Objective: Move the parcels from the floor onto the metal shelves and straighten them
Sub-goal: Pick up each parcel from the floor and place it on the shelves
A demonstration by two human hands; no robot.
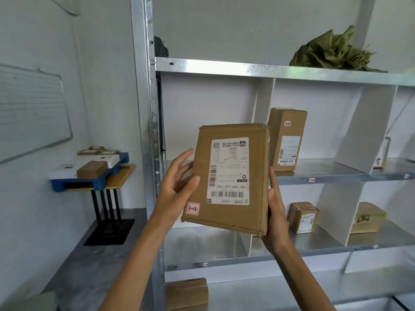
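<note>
Parcel (226, 178): flat rectangular brown cardboard, matte, with creased edges and worn corners. A white printed label with barcodes covers most of the face turned to me, and a small red-and-white sticker sits at its lower left corner. The print on the label reads upside down.

Position: held in the air in front of the left bay of the metal shelves (224, 66), level with the middle shelf and not touching it.

Hands: my left hand (177, 187) grasps the left edge, thumb pressed on the front face, fingers reaching behind. My right hand (275, 212) grasps the right edge lower down, fingers wrapped to the back, where I cannot see them. The parcel sits between the two hands.

Orientation: long axis near upright, slightly tilted, with the bottom end swung to my left.

Shelves: galvanised steel, shiny and mottled, with slanted white dividers (363, 129).

- Middle shelf: a tall brown box (287, 140) stands upright just behind the parcel's right side.
- Lower shelf: a small taped carton (303, 217), and a box with green tape (367, 217) in the next bay.
- Top shelf: a crumpled green bag (332, 51).
- Far left: a bench (121, 176) carrying more boxes.
</note>
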